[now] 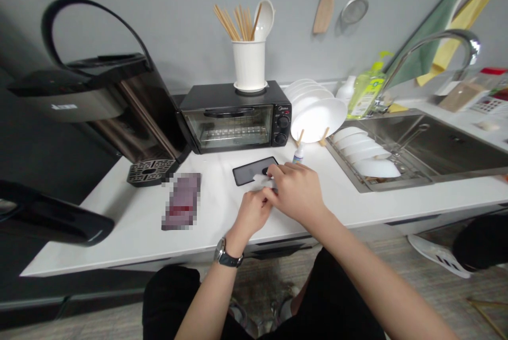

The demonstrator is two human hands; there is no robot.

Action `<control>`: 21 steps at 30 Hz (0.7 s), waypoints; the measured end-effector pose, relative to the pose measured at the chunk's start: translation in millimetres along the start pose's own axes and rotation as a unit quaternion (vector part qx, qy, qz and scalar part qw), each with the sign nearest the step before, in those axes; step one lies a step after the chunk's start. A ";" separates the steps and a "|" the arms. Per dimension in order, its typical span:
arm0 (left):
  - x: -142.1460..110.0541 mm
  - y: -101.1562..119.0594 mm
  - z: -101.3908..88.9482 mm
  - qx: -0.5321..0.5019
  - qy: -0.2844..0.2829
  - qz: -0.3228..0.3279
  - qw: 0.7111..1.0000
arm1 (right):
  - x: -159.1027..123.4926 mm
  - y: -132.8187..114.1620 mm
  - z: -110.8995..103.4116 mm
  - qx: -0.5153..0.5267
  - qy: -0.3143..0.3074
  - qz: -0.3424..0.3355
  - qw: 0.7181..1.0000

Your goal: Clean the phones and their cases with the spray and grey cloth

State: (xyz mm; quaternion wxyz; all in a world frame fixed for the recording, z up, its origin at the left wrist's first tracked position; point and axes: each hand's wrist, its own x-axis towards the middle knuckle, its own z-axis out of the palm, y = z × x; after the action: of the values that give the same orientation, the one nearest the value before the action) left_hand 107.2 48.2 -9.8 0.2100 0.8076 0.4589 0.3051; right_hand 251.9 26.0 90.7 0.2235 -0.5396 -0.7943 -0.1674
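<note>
Close together over the counter's front half, my left hand point(254, 209) and my right hand point(297, 189) meet at the fingertips, both closed. A small, pale, crumpled piece point(261, 178), perhaps tissue or cloth, pokes out between their fingers. My fingers hide most of it. Just beyond lies a flat dark rectangle with a black rim point(245, 173), resembling a phone, its right end partly covered by my right hand. A little white bottle with a label point(298, 153) stands behind my right knuckles.
A toaster oven point(234, 141) carries a white utensil holder point(249, 65). Left are a black drinks machine point(119, 102) and a blurred-out purple rectangle point(183, 200). Racked plates point(317, 118), bowls point(369, 155) and a sink point(448, 144) stand right. A person's shoe point(438, 256) shows lower right.
</note>
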 end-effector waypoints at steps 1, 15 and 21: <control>-0.2 -0.9 0.7 0.012 -0.004 0.000 1.000 | 0.0 -2.5 3.5 -0.001 0.014 -0.028 0.999; 1.2 2.8 -1.6 -0.022 0.004 0.009 1.000 | -12.0 10.8 6.8 0.008 0.089 0.059 0.994; -2.9 -3.4 5.3 0.044 0.018 0.009 0.999 | -9.8 5.9 7.0 0.036 0.036 -0.193 0.980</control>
State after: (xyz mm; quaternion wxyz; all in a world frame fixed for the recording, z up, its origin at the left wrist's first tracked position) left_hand 107.6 47.0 -16.7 0.1629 0.8145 0.4683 0.3013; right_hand 259.2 24.0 79.7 0.2341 -0.3614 -0.8805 -0.1981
